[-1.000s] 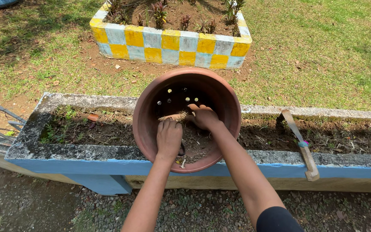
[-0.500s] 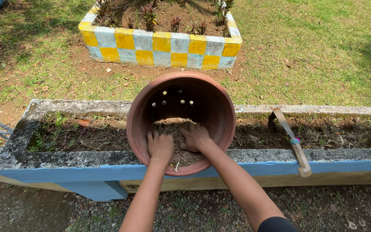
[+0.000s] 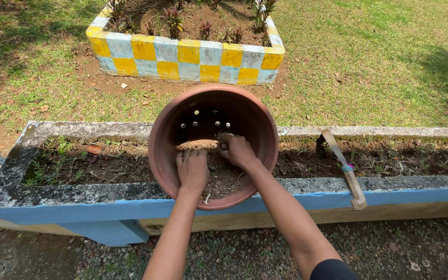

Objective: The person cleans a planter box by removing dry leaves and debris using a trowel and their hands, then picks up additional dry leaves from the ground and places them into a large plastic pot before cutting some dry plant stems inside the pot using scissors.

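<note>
A large terracotta pot (image 3: 265, 132) lies tilted on its side across a long concrete planter (image 3: 79, 194), its mouth facing me and drain holes visible in its base. Loose soil (image 3: 219, 179) lies in the pot's lower part. My left hand (image 3: 192, 168) rests palm down on that soil, fingers together. My right hand (image 3: 238, 150) sits a little deeper in the pot, fingers curled into the soil. Whether either hand grips any soil is hidden.
The planter has a blue-painted front edge and holds dark soil with small weeds (image 3: 47, 166). A tool with a wooden handle (image 3: 346, 168) leans across the planter at right. Beyond lies grass and a yellow-and-grey checkered flower bed (image 3: 182, 54). Gravel (image 3: 234, 249) is underfoot.
Both hands have shifted slightly within the pot, working the soil; a second ago the right hand held a small clump higher up. The view has drifted a little.
</note>
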